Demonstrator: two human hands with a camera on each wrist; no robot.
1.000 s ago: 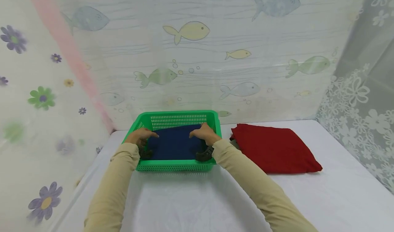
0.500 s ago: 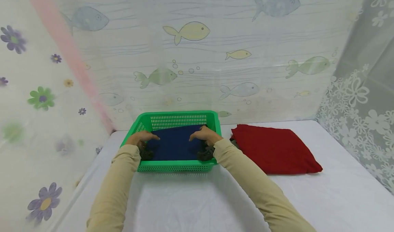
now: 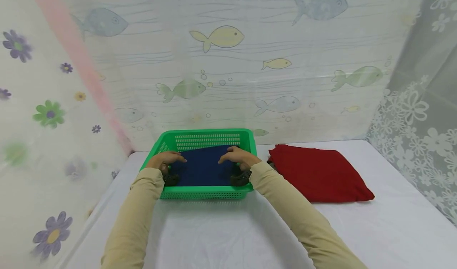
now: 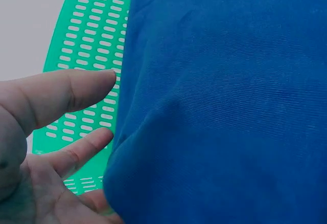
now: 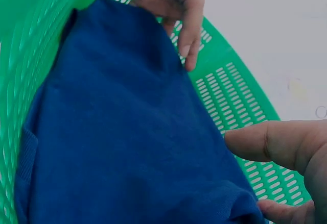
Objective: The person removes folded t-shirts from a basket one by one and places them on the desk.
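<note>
Blue folded cloth lies inside green perforated basket at rear left of white bench. Left hand at cloth's left edge, fingers extended and relaxed, tips slipped under the fold. Right hand at right edge, thumb straight, fingers likewise tucked beneath; neither pinches firmly. Red folded cloth sits just right of basket, apart from it. Risk, judged: with so loose a hold the fold could sag open or snag on the basket wall if lifted unevenly.
</note>
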